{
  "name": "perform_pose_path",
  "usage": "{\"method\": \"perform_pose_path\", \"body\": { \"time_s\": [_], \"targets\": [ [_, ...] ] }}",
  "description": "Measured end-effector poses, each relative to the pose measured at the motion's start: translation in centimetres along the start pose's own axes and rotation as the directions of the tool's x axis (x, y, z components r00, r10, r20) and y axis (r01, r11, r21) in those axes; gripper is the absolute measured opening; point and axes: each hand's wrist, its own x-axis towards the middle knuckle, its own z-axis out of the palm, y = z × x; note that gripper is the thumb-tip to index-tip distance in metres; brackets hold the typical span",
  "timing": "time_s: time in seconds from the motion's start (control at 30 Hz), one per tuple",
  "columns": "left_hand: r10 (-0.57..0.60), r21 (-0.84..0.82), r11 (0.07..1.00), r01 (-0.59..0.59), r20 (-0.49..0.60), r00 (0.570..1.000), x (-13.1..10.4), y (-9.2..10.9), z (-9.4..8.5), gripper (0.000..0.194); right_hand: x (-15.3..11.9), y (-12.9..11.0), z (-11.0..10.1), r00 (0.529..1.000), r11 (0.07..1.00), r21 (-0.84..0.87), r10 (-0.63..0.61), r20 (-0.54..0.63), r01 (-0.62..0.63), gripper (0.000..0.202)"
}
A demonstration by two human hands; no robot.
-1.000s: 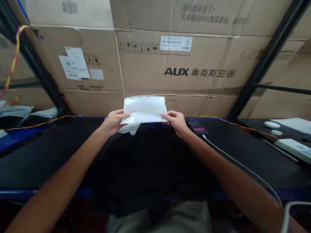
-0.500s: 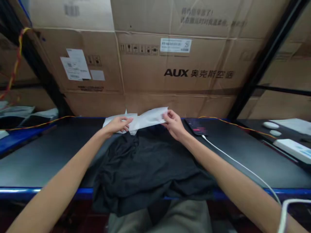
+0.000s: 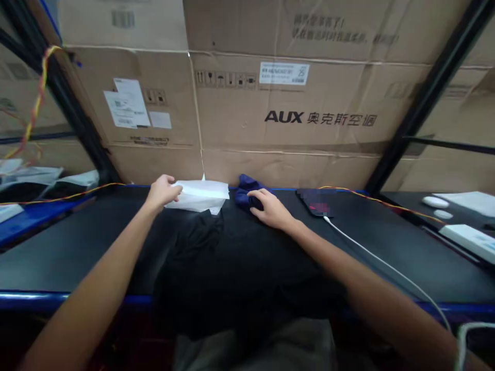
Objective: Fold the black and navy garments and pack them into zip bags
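White sheets (image 3: pixel 203 195) lie near the back edge of the dark tabletop (image 3: pixel 96 226). My left hand (image 3: pixel 163 191) is at their left end, thumb and fingers closed on the edge. Right of the sheets is a bunched navy blue cloth (image 3: pixel 247 185). My right hand (image 3: pixel 268 207) is on the front of this cloth, fingers curved and apart, with a dark bit of cloth between thumb and fingers. A black garment (image 3: pixel 247 268) is spread between my arms and hangs over the table's front edge.
A phone (image 3: pixel 315 202) with a white cable (image 3: pixel 371 252) lies right of my right hand. Large cardboard boxes (image 3: pixel 232 123) stand behind the table. A white power strip (image 3: pixel 469 239) is at the far right, papers (image 3: pixel 34 175) at the far left.
My right hand has let go of the white sheets and moved down to the navy cloth, now more exposed. The sheets lie flatter, and my left hand has shifted left to their end.
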Motion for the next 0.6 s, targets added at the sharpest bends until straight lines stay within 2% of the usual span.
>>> {"method": "perform_pose_path", "body": {
  "time_s": [0.1, 0.17, 0.23, 0.27, 0.33, 0.4, 0.47, 0.53, 0.6],
  "targets": [
    [0.144, 0.05, 0.989, -0.142, -0.046, 0.989, -0.5, 0.1, 0.3, 0.04, 0.7, 0.4, -0.4, 0.979, 0.996, 0.077, 0.051, -0.197, -0.036, 0.017],
    [0.242, 0.036, 0.97, -0.24, -0.046, 0.969, -1.2, 0.8, 1.0, 0.039, 1.6, 0.2, -1.2, 0.916, 0.96, 0.271, 0.172, -0.363, -0.073, 0.008],
    [0.314, 0.0, 0.949, -0.314, 0.003, 0.949, -2.2, 1.9, 2.0, 0.038, 2.4, -0.3, -2.3, 0.84, 0.821, 0.566, 0.355, -0.41, -0.071, 0.012],
    [0.356, -0.03, 0.934, -0.355, 0.046, 0.933, -2.9, 2.4, 2.6, 0.04, 2.8, -0.7, -3.0, 0.814, 0.708, 0.704, 0.437, -0.381, -0.05, 0.015],
    [0.471, -0.161, 0.88, -0.447, 0.171, 0.865, -4.6, 3.5, 3.7, 0.051, 3.2, -1.8, -4.4, 0.837, 0.488, 0.873, 0.478, -0.266, -0.002, 0.016],
    [0.549, -0.313, 0.829, -0.463, 0.303, 0.779, -6.5, 4.4, 4.8, 0.067, 3.3, -2.9, -5.7, 0.855, 0.354, 0.934, 0.467, -0.227, 0.054, 0.007],
    [0.586, -0.383, 0.802, -0.457, 0.365, 0.723, -8.1, 5.0, 5.8, 0.076, 3.1, -3.8, -6.6, 0.866, 0.237, 0.969, 0.468, -0.176, 0.068, 0.006],
    [0.598, -0.398, 0.795, -0.458, 0.385, 0.703, -9.2, 5.2, 6.6, 0.069, 2.7, -4.3, -7.0, 0.88, 0.143, 0.988, 0.461, -0.115, 0.055, 0.012],
    [0.61, -0.358, 0.791, -0.497, 0.395, 0.687, -9.4, 5.2, 7.1, 0.043, 2.2, -4.6, -7.1, 0.9, 0.088, 0.996, 0.432, -0.055, 0.019, 0.014]
  ]
}}
